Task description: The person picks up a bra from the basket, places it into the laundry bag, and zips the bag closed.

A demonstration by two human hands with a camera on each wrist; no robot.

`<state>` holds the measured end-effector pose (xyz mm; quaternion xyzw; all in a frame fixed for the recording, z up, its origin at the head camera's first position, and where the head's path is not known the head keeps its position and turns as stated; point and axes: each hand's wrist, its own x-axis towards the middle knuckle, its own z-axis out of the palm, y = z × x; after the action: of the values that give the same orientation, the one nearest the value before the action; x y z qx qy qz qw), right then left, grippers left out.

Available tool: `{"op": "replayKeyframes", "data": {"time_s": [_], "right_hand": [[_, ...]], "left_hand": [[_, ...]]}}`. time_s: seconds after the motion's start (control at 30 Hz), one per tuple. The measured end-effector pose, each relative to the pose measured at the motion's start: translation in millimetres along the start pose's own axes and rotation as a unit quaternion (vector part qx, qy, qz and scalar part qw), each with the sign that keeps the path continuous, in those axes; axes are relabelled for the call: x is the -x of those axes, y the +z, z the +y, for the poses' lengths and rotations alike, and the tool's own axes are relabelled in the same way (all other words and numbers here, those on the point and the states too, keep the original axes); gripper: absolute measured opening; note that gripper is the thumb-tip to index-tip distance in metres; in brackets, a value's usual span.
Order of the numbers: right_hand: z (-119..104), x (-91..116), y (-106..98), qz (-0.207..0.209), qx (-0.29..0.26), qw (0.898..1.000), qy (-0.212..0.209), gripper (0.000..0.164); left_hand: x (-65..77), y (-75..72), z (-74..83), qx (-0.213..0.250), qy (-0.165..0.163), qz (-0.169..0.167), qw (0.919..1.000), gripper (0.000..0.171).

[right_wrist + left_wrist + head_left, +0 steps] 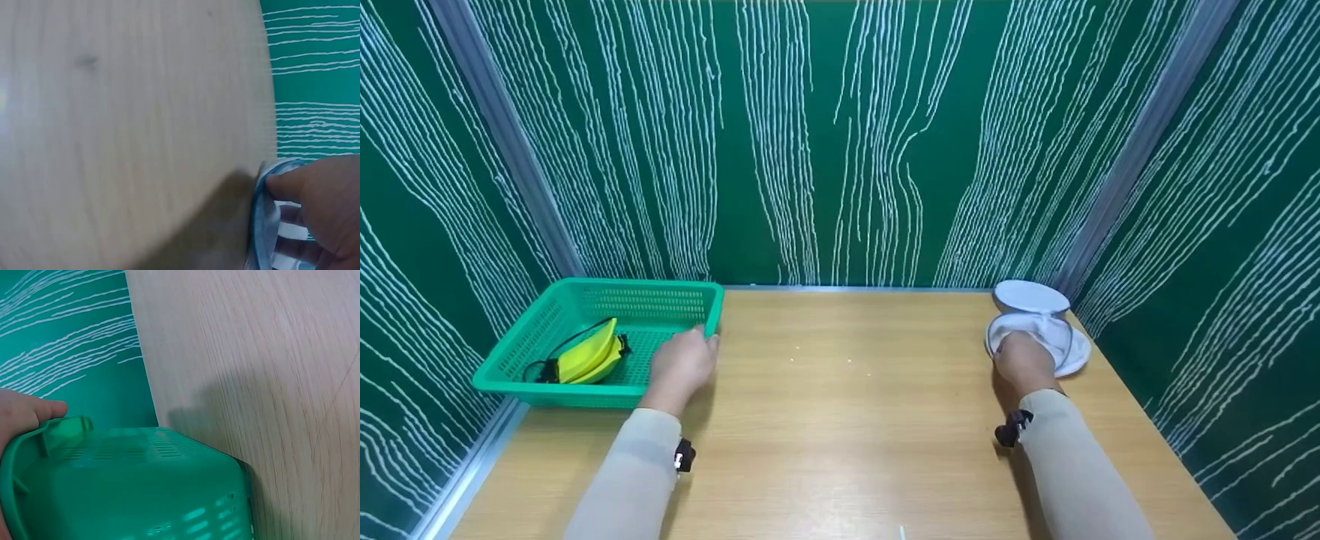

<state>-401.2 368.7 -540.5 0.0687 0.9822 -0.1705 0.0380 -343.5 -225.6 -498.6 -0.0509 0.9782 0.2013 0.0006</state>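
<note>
My left hand (684,364) grips the right rim of a green plastic basket (585,391), which stands at the left of the table. In the left wrist view the thumb lies over the rim, beside the basket's slotted wall (135,484). Inside the basket is a yellow, folded, curved item (589,356) with black cords. At the far right, my right hand (1027,364) pinches the edge of a white cloth piece (1054,330) with grey-blue trim. The right wrist view shows the thumb on its trimmed edge (260,225), the fingers behind.
Behind the held cloth lies a white oval flap (1031,297), near the table's back right corner. Green panels (870,150) with white wavy lines enclose the wooden table (847,420) at the back and sides. Several tiny white specks dot its middle.
</note>
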Motion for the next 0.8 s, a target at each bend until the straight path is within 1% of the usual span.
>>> {"op": "replayKeyframes", "data": {"time_s": [0.1, 0.2, 0.47, 0.67, 0.8], "right_hand": [[4.2, 0.0, 2.0, 0.019, 0.012, 1.0, -0.01, 0.027], [7.3, -1.1, 3.2, 0.026, 0.024, 0.999, -0.012, 0.025], [2.0, -0.3, 5.0, 0.019, 0.013, 1.0, 0.008, 0.026], [-5.1, -0.8, 6.9, 0.037, 0.047, 0.998, -0.02, 0.027], [-11.9, -2.5, 7.4, 0.04, 0.056, 0.997, -0.031, 0.024]], "left_hand": [[0.4, -0.5, -0.3, 0.003, 0.0, -0.004, 1.0, 0.059], [0.8, -0.2, 0.0, 0.006, 0.0, -0.007, 1.0, 0.061], [1.9, -0.7, -0.8, 0.012, 0.007, -0.004, 0.9999, 0.06], [2.0, -0.7, -0.4, 0.008, 0.004, -0.005, 0.9999, 0.061], [1.1, -1.3, 0.7, -0.001, 0.007, -0.003, 1.0, 0.062]]}}
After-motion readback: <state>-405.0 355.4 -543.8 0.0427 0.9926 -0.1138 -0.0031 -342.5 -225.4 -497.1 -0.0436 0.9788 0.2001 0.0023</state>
